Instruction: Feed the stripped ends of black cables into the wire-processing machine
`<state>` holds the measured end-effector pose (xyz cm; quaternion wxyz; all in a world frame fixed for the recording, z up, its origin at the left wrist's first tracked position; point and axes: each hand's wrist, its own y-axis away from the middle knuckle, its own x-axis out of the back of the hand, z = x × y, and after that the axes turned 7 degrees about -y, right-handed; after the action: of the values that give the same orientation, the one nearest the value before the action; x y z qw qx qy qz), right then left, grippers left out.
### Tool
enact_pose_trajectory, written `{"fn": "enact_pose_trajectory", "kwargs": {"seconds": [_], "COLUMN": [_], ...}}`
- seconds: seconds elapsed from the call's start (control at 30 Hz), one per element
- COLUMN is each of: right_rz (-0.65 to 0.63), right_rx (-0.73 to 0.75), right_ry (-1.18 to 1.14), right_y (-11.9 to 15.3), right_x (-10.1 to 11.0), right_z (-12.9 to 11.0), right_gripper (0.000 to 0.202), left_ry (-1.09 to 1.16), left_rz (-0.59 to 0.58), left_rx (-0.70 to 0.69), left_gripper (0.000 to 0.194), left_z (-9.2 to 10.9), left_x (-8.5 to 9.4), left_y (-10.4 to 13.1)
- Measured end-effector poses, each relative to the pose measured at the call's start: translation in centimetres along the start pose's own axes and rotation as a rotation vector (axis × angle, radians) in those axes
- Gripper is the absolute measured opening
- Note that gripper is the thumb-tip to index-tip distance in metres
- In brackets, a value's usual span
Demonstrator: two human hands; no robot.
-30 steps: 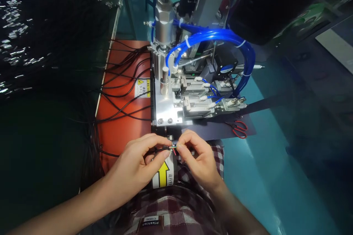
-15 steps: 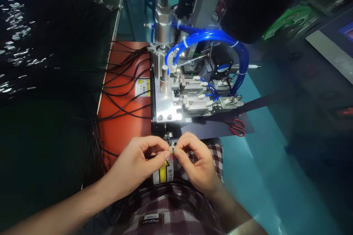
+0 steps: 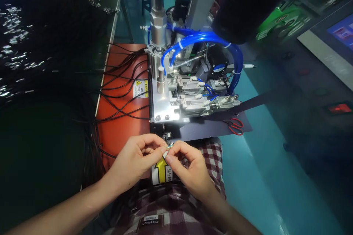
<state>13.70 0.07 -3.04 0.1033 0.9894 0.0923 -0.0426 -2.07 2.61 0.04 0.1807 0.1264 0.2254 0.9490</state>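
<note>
My left hand [image 3: 138, 158] has thumb and forefinger pinched on the end of a cable, whose body is mostly hidden by the fingers. Thin coloured wires [image 3: 168, 147], greenish and red, fan out from that end. Close beside it, my right hand [image 3: 190, 163] is closed at the fingertips on these wires; it seems to be on the red one, though the fingers partly cover it. Just beyond both hands is the small black-and-metal front part [image 3: 167, 136] of the machine. Below the fingertips shows a white label with a yellow arrow [image 3: 161, 170].
A metal fixture [image 3: 165, 112] with blue air tubes [image 3: 204, 36] stands ahead. Several black cables [image 3: 121, 77] cross the orange-red surface [image 3: 124, 132] at left. Red-handled scissors or snips [image 3: 236, 126] lie on the dark plate [image 3: 209, 130]. A dark mass with shiny ends [image 3: 41, 44] fills the left.
My right fingertips have moved slightly left and down, from the green wire towards the red. My left hand stays pinched at the cable end. The view has shifted slightly.
</note>
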Motion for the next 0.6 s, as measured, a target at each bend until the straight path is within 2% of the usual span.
{"fn": "enact_pose_trajectory", "kwargs": {"seconds": [0.2,0.43,0.6], "right_rz": [0.033,0.084,0.082], "right_rx": [-0.050,-0.051,-0.094], "right_ry": [-0.096,-0.103,-0.198], "right_y": [-0.38,-0.70,-0.88], "right_x": [0.88,0.29,0.28], "right_z": [-0.26,-0.57,-0.21], "right_gripper": [0.012,0.011,0.010], "left_ry": [0.008,-0.030,-0.024], "left_rz": [-0.015,-0.014,-0.003], "left_rx": [0.013,0.053,0.044], "left_gripper": [0.020,0.020,0.021], "left_z": [-0.27,0.00,-0.13], "left_x": [-0.04,-0.21,-0.24], "left_y": [0.11,0.23,0.18]}}
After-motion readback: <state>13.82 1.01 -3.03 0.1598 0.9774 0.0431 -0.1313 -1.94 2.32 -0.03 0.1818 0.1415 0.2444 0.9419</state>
